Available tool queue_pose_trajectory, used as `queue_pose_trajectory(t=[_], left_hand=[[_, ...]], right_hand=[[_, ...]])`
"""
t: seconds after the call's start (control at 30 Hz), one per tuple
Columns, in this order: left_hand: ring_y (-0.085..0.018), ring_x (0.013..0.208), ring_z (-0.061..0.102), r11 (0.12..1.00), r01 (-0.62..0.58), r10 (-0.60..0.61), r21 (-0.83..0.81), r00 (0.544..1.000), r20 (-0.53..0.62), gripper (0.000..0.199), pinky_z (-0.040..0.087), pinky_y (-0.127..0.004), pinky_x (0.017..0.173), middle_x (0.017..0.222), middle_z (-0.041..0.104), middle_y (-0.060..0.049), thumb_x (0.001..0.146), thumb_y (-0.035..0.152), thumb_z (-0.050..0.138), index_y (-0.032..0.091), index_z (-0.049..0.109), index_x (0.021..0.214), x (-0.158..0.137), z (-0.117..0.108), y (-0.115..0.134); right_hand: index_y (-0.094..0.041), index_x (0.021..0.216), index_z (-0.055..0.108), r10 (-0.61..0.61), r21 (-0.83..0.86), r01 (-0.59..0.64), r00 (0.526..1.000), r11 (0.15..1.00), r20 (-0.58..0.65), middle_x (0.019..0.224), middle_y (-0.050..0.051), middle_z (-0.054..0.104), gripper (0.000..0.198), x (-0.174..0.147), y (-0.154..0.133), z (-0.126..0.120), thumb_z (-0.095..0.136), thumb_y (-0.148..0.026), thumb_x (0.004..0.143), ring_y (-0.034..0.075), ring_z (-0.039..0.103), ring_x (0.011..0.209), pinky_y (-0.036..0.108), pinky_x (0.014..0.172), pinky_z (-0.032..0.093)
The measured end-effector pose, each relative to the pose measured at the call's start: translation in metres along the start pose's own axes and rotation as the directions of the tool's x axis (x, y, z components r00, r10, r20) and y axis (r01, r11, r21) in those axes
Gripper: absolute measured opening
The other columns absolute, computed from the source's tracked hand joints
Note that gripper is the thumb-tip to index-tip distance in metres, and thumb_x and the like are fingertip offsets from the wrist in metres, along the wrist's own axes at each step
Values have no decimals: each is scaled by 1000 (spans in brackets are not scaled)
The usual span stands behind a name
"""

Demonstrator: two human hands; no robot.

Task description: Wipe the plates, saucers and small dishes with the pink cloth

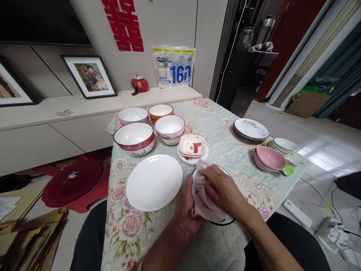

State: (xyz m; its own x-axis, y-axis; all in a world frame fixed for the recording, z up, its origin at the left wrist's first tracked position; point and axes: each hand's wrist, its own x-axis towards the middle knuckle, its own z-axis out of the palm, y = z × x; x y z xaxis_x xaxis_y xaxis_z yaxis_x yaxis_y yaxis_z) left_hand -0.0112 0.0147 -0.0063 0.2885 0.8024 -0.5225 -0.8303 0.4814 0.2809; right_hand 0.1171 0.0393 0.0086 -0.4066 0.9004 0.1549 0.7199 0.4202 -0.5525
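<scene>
Close in front of me, a dark-rimmed plate [225, 221] is tilted between my hands, much of it covered by a pale pink cloth [207, 207]. My left hand [187, 207] grips the plate's left edge, thumb up along the rim, with part of the cloth against it. Pressed onto the plate's face, my right hand [222, 188] has its fingers closed on the cloth. A plain white plate [154, 182] lies just left of my hands. Beyond them, a square bear-patterned dish [192, 146] sits on small white plates [188, 161].
Stacked bowls [134, 137] stand at the table's back left. On the right are a stack of patterned plates [251, 128], pink bowls [270, 158] and small white bowls [285, 145]. A floral cloth [131, 226] covers the table. Behind is a cabinet [98, 109] with a red jar [140, 83].
</scene>
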Motion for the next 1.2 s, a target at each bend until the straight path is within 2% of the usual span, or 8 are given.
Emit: queue_pose_trajectory(t=[0.13, 0.27, 0.37, 0.5, 0.63, 0.73, 0.93, 1.2], left_hand=[[-28, 107, 67, 1000, 7, -7, -11, 1000, -11, 37, 49, -39, 97, 99, 76, -12, 95, 42, 51, 11, 69, 101, 1, 0, 2], [-30, 110, 66, 999, 50, -50, -18, 999, 14, 47, 49, -42, 98, 105, 75, -15, 97, 44, 43, 8, 67, 114, 0, 3, 1], [-30, 114, 64, 999, 41, -40, -22, 999, 28, 50, 47, -43, 101, 114, 73, -15, 96, 44, 43, 10, 62, 128, 0, 4, 0], [-31, 119, 62, 999, 38, -38, 6, 999, 13, 53, 45, -44, 105, 120, 72, -14, 94, 45, 48, 12, 57, 134, -1, 3, 1], [-30, 120, 62, 999, 34, -34, -5, 999, 31, 52, 44, -42, 107, 122, 71, -13, 93, 44, 50, 12, 58, 133, 0, 0, 1], [-29, 120, 62, 1000, 28, -28, 5, 999, 20, 51, 43, -42, 107, 120, 72, -13, 93, 44, 51, 12, 59, 132, 0, -1, 0], [-28, 119, 62, 999, 34, -34, -31, 999, 11, 49, 45, -40, 105, 122, 71, -13, 96, 41, 46, 10, 59, 131, 0, 2, 1], [-31, 114, 64, 1000, 23, -24, 11, 999, 43, 51, 46, -42, 102, 115, 72, -17, 95, 46, 47, 6, 63, 123, 1, 0, 3]], right_hand=[[-25, 103, 66, -161, 200, 117, 962, 973, 221, 103, 2, 62, 39, -6, -4, -15, 54, 0, 75, 18, 58, 97, 28, 82, 45], [-23, 94, 68, -17, 161, -29, 961, 987, 277, 97, 0, 66, 30, -9, 12, -30, 59, -5, 73, 17, 60, 89, 27, 78, 44], [-21, 96, 67, 178, 14, -180, 980, 984, 93, 94, 3, 67, 23, -7, 24, -33, 58, -12, 76, 19, 60, 84, 31, 76, 45], [-21, 110, 67, 193, 10, -195, 961, 981, -198, 101, 7, 68, 30, -8, 28, -38, 55, -19, 84, 21, 61, 87, 35, 80, 47], [-16, 112, 68, 92, -166, -246, 777, 955, -622, 87, 8, 63, 29, -12, 26, -45, 53, -23, 88, 21, 58, 77, 34, 73, 46], [-16, 105, 69, 6, -306, -321, 699, 896, -715, 86, 9, 63, 24, -12, 24, -42, 53, -25, 89, 21, 59, 76, 33, 68, 44], [-19, 100, 67, 179, -126, -205, 964, 971, -195, 91, 5, 68, 17, -8, 8, -21, 54, -23, 88, 20, 63, 79, 31, 72, 44], [-30, 123, 63, -39, 110, 1, 940, 994, 339, 114, 3, 65, 47, -19, -11, -40, 75, -28, 78, 24, 56, 106, 35, 89, 44]])
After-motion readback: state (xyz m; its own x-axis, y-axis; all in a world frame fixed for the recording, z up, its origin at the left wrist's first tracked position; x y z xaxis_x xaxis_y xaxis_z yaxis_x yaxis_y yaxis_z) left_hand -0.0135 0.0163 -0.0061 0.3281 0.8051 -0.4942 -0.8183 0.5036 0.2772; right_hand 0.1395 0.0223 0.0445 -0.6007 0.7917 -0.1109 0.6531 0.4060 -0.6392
